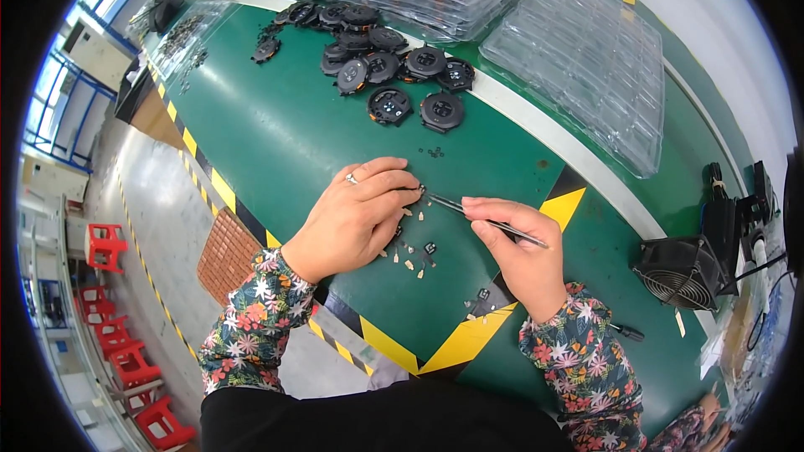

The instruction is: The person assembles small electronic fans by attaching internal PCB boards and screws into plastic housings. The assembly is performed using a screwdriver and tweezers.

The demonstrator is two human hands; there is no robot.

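Observation:
My left hand [360,213], with a ring on one finger, is closed in a pinch over the green mat. At its fingertips is a tiny dark part [422,189], partly hidden by the fingers. My right hand [528,251] grips slim metal tweezers [502,228] like a pen, their tip reaching to that part. Below the fingertips lie several small black parts with pale tabs [430,248], some beside the left palm. A few more such parts [483,294] rest near the striped tape. Small black bits [435,152] lie just beyond the hands.
Round black watch housings [381,67] are heaped at the back. Behind them stand stacked clear trays [469,21] of dark parts and another clear tray [586,67]. At right are a black fan [678,272] and a screwdriver [628,332]. Another person's hand [712,423] shows at lower right.

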